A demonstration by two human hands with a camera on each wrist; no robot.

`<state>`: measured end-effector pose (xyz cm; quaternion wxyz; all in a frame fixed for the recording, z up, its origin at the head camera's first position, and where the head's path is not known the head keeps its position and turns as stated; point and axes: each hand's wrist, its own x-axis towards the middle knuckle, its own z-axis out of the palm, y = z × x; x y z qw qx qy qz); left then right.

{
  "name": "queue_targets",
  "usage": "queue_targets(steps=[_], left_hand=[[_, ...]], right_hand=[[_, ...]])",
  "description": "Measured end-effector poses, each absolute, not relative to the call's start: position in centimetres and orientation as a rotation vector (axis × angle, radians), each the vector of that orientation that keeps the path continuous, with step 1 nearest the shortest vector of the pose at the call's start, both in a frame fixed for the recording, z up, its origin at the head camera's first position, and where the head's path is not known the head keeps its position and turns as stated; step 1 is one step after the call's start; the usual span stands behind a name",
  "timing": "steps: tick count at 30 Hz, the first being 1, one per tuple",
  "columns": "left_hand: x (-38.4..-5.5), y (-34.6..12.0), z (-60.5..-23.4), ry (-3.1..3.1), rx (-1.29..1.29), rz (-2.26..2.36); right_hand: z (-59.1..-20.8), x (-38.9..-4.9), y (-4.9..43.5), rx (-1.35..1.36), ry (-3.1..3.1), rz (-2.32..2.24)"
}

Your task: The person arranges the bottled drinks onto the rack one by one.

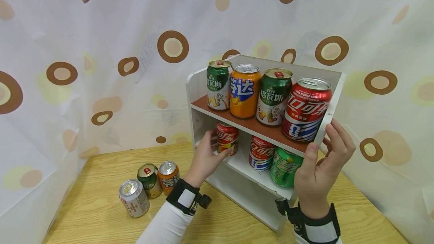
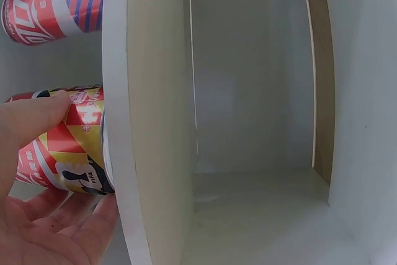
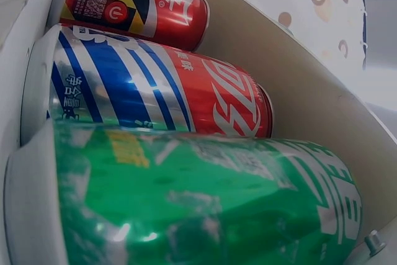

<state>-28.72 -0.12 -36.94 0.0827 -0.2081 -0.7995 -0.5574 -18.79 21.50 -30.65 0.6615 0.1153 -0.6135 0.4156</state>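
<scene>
Showing red metal with white script and yellow and black patches toward its base, a Coca-Cola can point(image 1: 228, 138) is held roughly upright at the left end of the middle shelf point(image 1: 242, 163) of a white rack; whether its base touches the board cannot be told. It is clasped by the left hand point(image 1: 207, 157), the thumb being laid across the printed front and the other fingers bent round the left side. The left forearm, sleeved in white, is stretched up and inward from the bottom edge. The right hand point(image 1: 320, 168) is raised almost vertically, and the front edge of the right side panel point(image 1: 331, 108) is pinched between its thumb and fingers. Black straps are worn on both wrists. On the held can, "FIFA" can be read in the left wrist view. Farther right on the same shelf, a red, white and blue cola can point(image 1: 261, 153) is placed just beside a green soda can point(image 1: 286, 166). Above, four cans are lined up: two marked 格瓦斯, namely the left kvass can point(image 1: 218, 89) and the right kvass can point(image 1: 274, 99), a Fanta can point(image 1: 245, 93) lettered 芬达 between them, and a World Cup cola can point(image 1: 306, 108) printed "FIFA WORLD CUP". On the wooden table point(image 1: 101, 168), a silver can point(image 1: 133, 199), a green-and-gold can point(image 1: 149, 182) and a small orange can point(image 1: 169, 178) are grouped.
</scene>
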Motion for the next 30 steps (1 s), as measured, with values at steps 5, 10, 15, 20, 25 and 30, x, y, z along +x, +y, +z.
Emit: queue_targets(steps=[5, 10, 15, 20, 25, 30], left_hand=[[-28.7, 0.2, -37.1, -2.384, -0.634, -1.645], [-28.6, 0.7, -37.2, -2.392, -0.653, -1.633], [-28.2, 1.1, -37.1, -2.401, -0.664, -1.646], [-27.9, 1.5, -37.2, -2.414, -0.658, -1.658], [-27.8, 2.0, -37.3, -2.410, -0.673, -1.652], [-27.6, 2.4, -37.5, -2.383, -0.709, -1.642]], right_hand=[[-30.7, -18.8, 21.5, 0.261, -1.390, 0.940], [-30.7, -18.8, 21.5, 0.262, -1.390, 0.939], [-30.7, -18.8, 21.5, 0.260, -1.390, 0.936], [-30.7, -18.8, 21.5, 0.259, -1.385, 0.937], [-30.7, -18.8, 21.6, 0.255, -1.388, 0.933], [-30.7, -18.8, 21.5, 0.256, -1.388, 0.933]])
